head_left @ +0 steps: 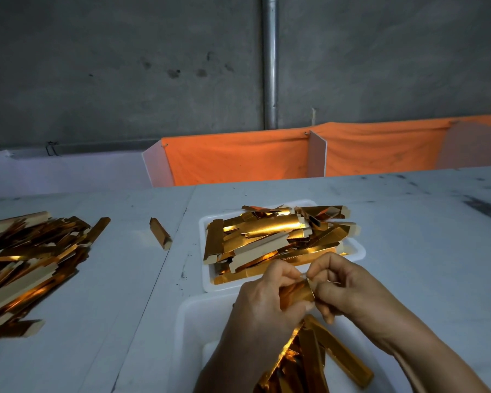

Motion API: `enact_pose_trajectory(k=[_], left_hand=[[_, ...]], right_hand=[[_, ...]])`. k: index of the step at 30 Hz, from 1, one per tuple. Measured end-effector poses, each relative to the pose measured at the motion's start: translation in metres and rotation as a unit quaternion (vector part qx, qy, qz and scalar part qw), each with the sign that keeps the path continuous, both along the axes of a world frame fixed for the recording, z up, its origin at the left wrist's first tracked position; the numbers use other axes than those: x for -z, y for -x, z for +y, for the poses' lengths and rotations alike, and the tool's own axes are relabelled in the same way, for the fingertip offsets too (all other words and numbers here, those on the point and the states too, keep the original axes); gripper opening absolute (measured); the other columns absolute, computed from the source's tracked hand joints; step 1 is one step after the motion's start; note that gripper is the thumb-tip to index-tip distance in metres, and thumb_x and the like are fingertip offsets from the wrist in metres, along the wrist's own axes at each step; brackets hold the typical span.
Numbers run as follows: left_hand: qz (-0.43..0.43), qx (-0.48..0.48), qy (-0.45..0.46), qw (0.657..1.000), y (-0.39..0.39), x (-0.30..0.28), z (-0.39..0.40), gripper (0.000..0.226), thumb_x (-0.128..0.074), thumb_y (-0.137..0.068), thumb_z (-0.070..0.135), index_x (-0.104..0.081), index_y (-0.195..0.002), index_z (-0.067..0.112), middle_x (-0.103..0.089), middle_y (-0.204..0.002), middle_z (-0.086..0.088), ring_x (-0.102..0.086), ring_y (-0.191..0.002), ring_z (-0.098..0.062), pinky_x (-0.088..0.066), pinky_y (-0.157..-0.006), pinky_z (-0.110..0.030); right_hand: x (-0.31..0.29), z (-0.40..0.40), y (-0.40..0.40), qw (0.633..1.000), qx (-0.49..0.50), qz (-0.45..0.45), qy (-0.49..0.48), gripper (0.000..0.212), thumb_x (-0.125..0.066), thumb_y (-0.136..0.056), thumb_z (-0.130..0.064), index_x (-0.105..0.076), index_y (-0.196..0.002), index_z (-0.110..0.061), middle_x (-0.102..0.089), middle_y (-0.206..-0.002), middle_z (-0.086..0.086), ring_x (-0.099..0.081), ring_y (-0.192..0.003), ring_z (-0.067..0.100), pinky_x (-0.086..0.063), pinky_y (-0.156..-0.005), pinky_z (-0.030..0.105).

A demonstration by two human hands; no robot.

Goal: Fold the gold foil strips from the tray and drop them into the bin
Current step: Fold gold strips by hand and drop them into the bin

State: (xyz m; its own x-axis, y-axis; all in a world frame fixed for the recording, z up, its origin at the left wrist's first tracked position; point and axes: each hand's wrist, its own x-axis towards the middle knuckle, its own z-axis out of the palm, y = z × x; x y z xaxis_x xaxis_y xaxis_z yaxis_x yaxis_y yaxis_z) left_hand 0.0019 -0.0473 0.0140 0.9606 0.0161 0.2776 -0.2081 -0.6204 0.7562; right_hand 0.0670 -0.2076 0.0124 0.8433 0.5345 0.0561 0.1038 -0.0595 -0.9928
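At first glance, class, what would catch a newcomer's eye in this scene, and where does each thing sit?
The white tray heaped with shiny gold foil strips at the table's centre draws the eye first. Just in front of it, the left hand and right hand pinch one strip above the white bin. A second loose pile of strips sprawls at the far left, with orange cloth behind.

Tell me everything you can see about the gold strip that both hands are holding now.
The gold foil strip is short, shiny and orange-gold, like metallic card. It looks partly folded, with a crease near its right end. The left hand grips its left part and the right hand pinches its right end. It is held in the air, above the white bin, just in front of the white tray.
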Motion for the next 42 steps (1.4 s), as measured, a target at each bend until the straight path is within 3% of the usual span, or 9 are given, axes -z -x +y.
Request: enact_pose_trajectory(k=[6, 12, 19, 21, 23, 27, 33, 38, 42], left_hand=[[-0.010, 0.002, -0.004, 1.000, 0.002, -0.002, 0.000, 0.026, -0.065, -0.085, 0.039, -0.043, -0.095, 0.047, -0.061, -0.102, 0.022, -0.054, -0.090, 0.009, -0.046, -0.073, -0.004], [0.000, 0.023, 0.056, 0.998, 0.005, -0.003, 0.003, 0.022, -0.068, -0.082, 0.038, -0.051, -0.091, 0.047, -0.062, -0.097, 0.026, -0.050, -0.098, 0.015, -0.046, -0.073, -0.005], [-0.003, 0.064, 0.131, 0.989, 0.004, -0.006, 0.003, 0.024, -0.070, -0.073, 0.043, -0.061, -0.095, 0.043, -0.062, -0.104, 0.019, -0.059, -0.102, 0.000, -0.053, -0.085, -0.024], [-0.016, 0.084, 0.160, 0.983, 0.004, -0.007, 0.003, 0.025, -0.070, -0.068, 0.046, -0.063, -0.092, 0.042, -0.062, -0.102, 0.014, -0.061, -0.101, -0.005, -0.053, -0.085, -0.027], [-0.019, 0.109, 0.185, 0.976, 0.003, -0.007, 0.004, 0.027, -0.071, -0.066, 0.047, -0.064, -0.091, 0.038, -0.062, -0.101, 0.008, -0.063, -0.099, -0.010, -0.054, -0.083, -0.029], [-0.035, 0.125, 0.194, 0.972, 0.003, -0.006, 0.004, 0.024, -0.071, -0.068, 0.043, -0.067, -0.089, 0.032, -0.064, -0.098, 0.003, -0.064, -0.095, -0.012, -0.053, -0.080, -0.027], [-0.008, 0.105, 0.212, 0.972, 0.002, -0.004, 0.004, 0.021, -0.076, -0.072, 0.028, -0.066, -0.090, 0.028, -0.067, -0.093, 0.001, -0.066, -0.088, -0.009, -0.052, -0.073, -0.022], [0.013, 0.111, 0.235, 0.966, 0.002, -0.005, 0.004, 0.029, -0.076, -0.068, 0.031, -0.059, -0.091, 0.026, -0.070, -0.093, 0.004, -0.068, -0.092, -0.013, -0.055, -0.079, -0.030], [-0.015, 0.121, 0.238, 0.964, 0.003, -0.005, 0.002, 0.022, -0.076, -0.067, 0.033, -0.062, -0.085, 0.031, -0.070, -0.093, 0.005, -0.067, -0.094, -0.014, -0.055, -0.082, -0.030]], right_hand=[[-0.001, -0.003, -0.001, 1.000, -0.023, -0.006, -0.011, 0.011, -0.056, -0.090, 0.004, -0.059, -0.092, -0.006, -0.055, -0.060, 0.011, -0.051, -0.047, 0.019, -0.046, -0.049, 0.023], [-0.005, -0.006, -0.001, 0.991, -0.060, 0.078, -0.093, 0.009, -0.058, -0.082, -0.016, -0.064, -0.083, -0.009, -0.050, -0.062, 0.013, -0.046, -0.045, 0.017, -0.043, -0.046, 0.023], [-0.002, -0.008, -0.003, 0.970, -0.099, 0.147, -0.169, 0.013, -0.058, -0.087, -0.010, -0.070, -0.092, -0.008, -0.043, -0.062, 0.005, -0.036, -0.040, 0.008, -0.033, -0.039, 0.018], [-0.002, -0.010, -0.004, 0.959, -0.132, 0.165, -0.190, 0.012, -0.070, -0.085, -0.016, -0.069, -0.093, -0.008, -0.044, -0.062, 0.004, -0.037, -0.040, 0.006, -0.034, -0.040, 0.017], [-0.001, -0.012, -0.005, 0.950, -0.157, 0.178, -0.202, 0.026, -0.082, -0.074, -0.023, -0.069, -0.092, -0.009, -0.044, -0.061, 0.003, -0.038, -0.040, 0.005, -0.035, -0.040, 0.017], [-0.003, -0.013, -0.004, 0.955, -0.148, 0.172, -0.191, 0.031, -0.085, -0.069, -0.024, -0.069, -0.090, -0.008, -0.044, -0.059, 0.004, -0.037, -0.039, 0.006, -0.035, -0.039, 0.017], [-0.002, -0.009, -0.003, 0.974, -0.103, 0.130, -0.154, 0.008, -0.062, -0.088, -0.014, -0.067, -0.089, -0.008, -0.041, -0.059, 0.005, -0.037, -0.040, 0.008, -0.035, -0.040, 0.018], [-0.001, -0.013, -0.004, 0.955, -0.146, 0.165, -0.200, 0.030, -0.084, -0.070, -0.024, -0.067, -0.090, -0.009, -0.044, -0.061, 0.004, -0.040, -0.042, 0.007, -0.037, -0.042, 0.018], [-0.002, -0.015, -0.005, 0.951, -0.169, 0.163, -0.198, 0.031, -0.084, -0.071, -0.026, -0.067, -0.092, -0.011, -0.046, -0.064, 0.005, -0.042, -0.044, 0.007, -0.038, -0.044, 0.019]])
